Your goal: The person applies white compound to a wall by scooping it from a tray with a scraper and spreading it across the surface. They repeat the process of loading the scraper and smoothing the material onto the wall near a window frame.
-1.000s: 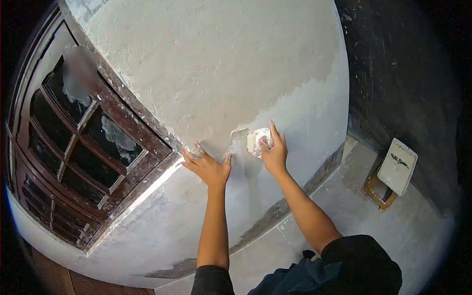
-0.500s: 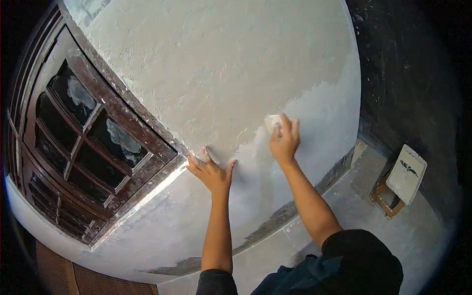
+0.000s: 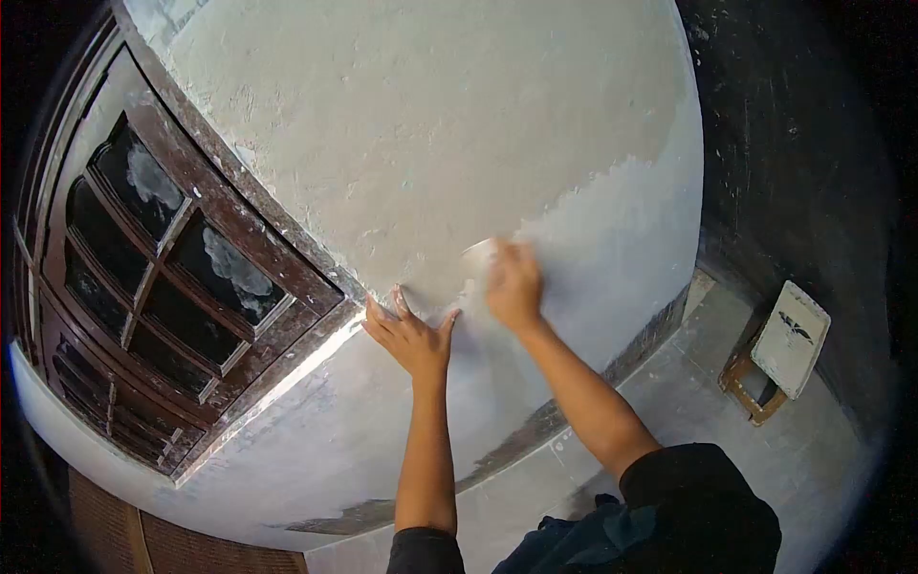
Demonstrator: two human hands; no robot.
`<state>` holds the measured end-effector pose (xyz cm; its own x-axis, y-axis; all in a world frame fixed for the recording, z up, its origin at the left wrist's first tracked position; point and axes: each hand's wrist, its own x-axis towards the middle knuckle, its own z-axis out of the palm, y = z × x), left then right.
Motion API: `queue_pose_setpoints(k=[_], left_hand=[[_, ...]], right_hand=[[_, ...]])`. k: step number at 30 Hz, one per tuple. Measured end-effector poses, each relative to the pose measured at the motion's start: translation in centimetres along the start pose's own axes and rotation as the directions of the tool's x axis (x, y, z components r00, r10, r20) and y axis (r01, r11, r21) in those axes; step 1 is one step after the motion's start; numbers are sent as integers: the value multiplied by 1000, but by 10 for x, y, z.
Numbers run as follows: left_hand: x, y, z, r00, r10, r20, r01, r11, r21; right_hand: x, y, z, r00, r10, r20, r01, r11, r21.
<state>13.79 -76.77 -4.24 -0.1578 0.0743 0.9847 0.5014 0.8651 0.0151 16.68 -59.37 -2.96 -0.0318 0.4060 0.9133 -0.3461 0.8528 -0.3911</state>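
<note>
My right hand (image 3: 514, 285), blurred by motion, is closed around a pale, flat scraper (image 3: 479, 251) and presses it to the wall (image 3: 430, 153). Only the scraper's left end shows; the fingers cover the rest. It lies along the ragged line between the beige, rough coat above and the whiter surface below. To the left, my left hand (image 3: 411, 335) rests on the wall with its fingers spread, near the lower corner of the window frame (image 3: 320, 306). Nothing is held in it.
A brown wooden window (image 3: 163, 258) with several panes fills the left side. At lower right, a tray (image 3: 792, 340) smeared with pale paste sits on a small wooden stool (image 3: 751, 387). A dark wall (image 3: 794, 143) stands at right, above the grey floor (image 3: 660, 402).
My right hand has moved left and slightly down along the wall with the scraper, closer to my left hand. The left hand has stayed in place.
</note>
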Motion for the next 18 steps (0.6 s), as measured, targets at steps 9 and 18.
queue_pose_setpoints(k=[9,18], left_hand=[[-4,-15,7,997,43,-59,-42,999,29],[-3,-25,2,998,59,-34,-60,998,-26]], right_hand=[[-14,-44,17,965,-218,143,177,952,251],[-1,-35,25,999,26,-44,-23,997,67]])
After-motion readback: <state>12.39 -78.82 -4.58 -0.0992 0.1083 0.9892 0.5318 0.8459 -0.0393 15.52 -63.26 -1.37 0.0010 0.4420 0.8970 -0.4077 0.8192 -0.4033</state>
